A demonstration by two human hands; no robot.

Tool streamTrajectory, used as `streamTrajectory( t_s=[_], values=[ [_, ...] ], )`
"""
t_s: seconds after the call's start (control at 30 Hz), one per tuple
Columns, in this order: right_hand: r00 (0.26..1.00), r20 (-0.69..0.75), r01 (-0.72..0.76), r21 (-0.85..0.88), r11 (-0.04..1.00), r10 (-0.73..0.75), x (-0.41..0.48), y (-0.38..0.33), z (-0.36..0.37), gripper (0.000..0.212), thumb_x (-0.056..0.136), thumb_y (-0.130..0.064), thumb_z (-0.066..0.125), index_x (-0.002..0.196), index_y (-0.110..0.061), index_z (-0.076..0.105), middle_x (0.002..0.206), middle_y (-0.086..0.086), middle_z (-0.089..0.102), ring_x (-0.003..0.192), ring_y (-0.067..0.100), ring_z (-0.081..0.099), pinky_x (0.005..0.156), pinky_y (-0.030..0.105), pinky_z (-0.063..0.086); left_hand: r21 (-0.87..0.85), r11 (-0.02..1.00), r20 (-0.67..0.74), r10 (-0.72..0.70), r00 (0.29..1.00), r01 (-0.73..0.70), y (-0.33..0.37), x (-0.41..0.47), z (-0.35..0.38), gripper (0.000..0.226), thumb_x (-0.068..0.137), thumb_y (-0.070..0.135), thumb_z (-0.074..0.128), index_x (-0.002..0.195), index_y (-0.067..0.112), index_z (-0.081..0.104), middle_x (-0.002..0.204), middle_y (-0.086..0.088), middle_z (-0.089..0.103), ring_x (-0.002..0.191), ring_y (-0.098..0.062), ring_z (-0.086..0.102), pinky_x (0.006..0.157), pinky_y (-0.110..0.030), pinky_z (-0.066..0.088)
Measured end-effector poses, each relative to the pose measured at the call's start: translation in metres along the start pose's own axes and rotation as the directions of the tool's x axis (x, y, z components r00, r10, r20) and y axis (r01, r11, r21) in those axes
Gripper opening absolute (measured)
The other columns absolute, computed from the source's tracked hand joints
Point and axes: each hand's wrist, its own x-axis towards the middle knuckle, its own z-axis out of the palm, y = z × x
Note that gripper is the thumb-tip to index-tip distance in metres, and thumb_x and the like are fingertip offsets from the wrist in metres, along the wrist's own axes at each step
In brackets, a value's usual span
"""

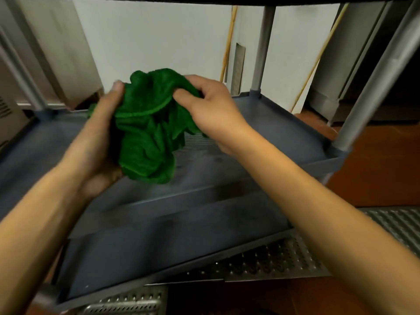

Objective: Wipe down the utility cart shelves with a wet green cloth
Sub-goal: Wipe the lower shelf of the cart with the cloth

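A perforated metal floor grate [261,264] lies nearest, under the grey-blue plastic cart shelf [204,196]; grey corner posts [372,87] rise toward a white wall [147,37]. Above the shelf, the bunched green terry cloth [147,133] hangs between the hands, left hand [100,142] cupped around it, right hand [211,105] pinching its top.

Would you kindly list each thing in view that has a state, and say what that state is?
Cloth: bunched up, held above the shelf by both hands.
Left hand: grip shut on the cloth from beneath and beside.
Right hand: grip pinching the cloth's top edge.
Shelf: bare, faintly smudged; wetness unclear.
Poles: leaning against the back wall.
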Motion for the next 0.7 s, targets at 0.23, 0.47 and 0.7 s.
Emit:
streamTrajectory(
  t_s=[0.23,0.47,0.7],
  values=[
    [0.993,-0.086,0.065,-0.175,0.982,-0.081,0.027,-0.039,-0.011,0.016,0.098,-0.018,0.053,0.102,-0.009,0.066,0.093,0.005,0.071,0.080,0.015,0.069,0.068,0.026,0.057,0.164,0.986,-0.195,0.066,0.979,-0.034,0.013,0.016,-0.013,0.045,0.099,0.047,0.053,0.130,0.017,0.064,0.123,0.002,0.072,0.113,-0.014,0.068,0.099,-0.033,0.053],
    [0.980,-0.133,-0.162,-0.089,0.983,0.149,0.051,-0.055,-0.018,0.025,0.096,-0.039,0.046,0.091,-0.017,0.057,0.095,0.002,0.067,0.088,0.019,0.068,0.084,0.040,0.059,0.349,0.912,-0.307,0.329,0.893,-0.216,0.056,0.027,-0.021,0.025,0.094,0.043,0.064,0.106,0.021,0.069,0.107,0.007,0.077,0.102,-0.007,0.072,0.088,-0.024,0.056],
    [0.925,-0.143,-0.348,0.042,0.936,0.351,0.050,-0.032,-0.040,0.042,0.079,-0.033,0.078,0.101,-0.008,0.051,0.097,0.009,0.071,0.077,0.021,0.074,0.069,0.040,0.063,0.645,0.763,-0.248,0.269,0.931,-0.049,0.056,0.015,-0.075,0.068,0.051,0.046,0.093,0.106,0.013,0.072,0.100,0.004,0.077,0.095,-0.010,0.073,0.077,-0.020,0.059]
  ],
)
